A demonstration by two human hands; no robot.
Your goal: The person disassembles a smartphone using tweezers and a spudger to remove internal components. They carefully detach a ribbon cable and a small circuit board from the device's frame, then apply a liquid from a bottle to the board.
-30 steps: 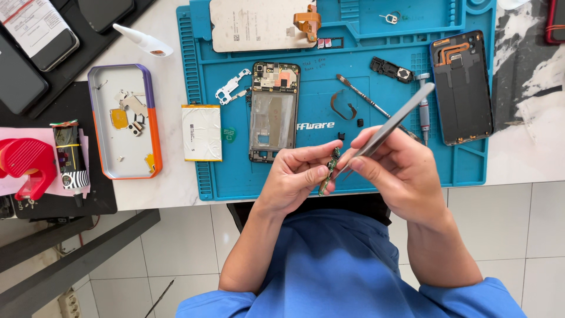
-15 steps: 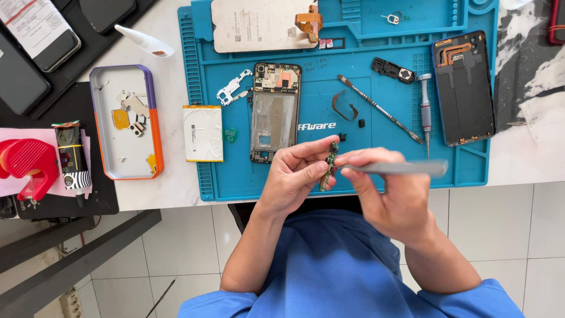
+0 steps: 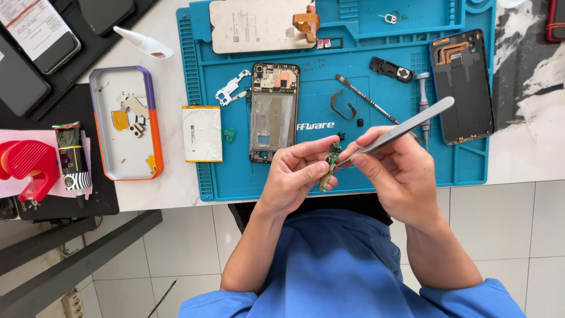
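Note:
My left hand (image 3: pixel 297 174) pinches a small green circuit board (image 3: pixel 331 162) upright between thumb and fingers, just over the front edge of the blue repair mat (image 3: pixel 447 168). In my right hand (image 3: pixel 395 174) I grip metal tweezers (image 3: pixel 406 127), their tips touching the top of the board. An opened phone frame (image 3: pixel 273 112) with its board exposed lies on the mat behind my left hand.
A white battery (image 3: pixel 202 133), a metal bracket (image 3: pixel 232 88), a spudger (image 3: pixel 365 98), a screwdriver (image 3: pixel 424 105), a black back cover (image 3: pixel 462 85) and a screen panel (image 3: pixel 259 23) lie on or by the mat. A parts tray (image 3: pixel 126 122) sits left, beside a red tape dispenser (image 3: pixel 29 168).
The tweezers swung from lying flat and pointing right to angling up to the right, with their tips back at the small board. My left hand stayed in place.

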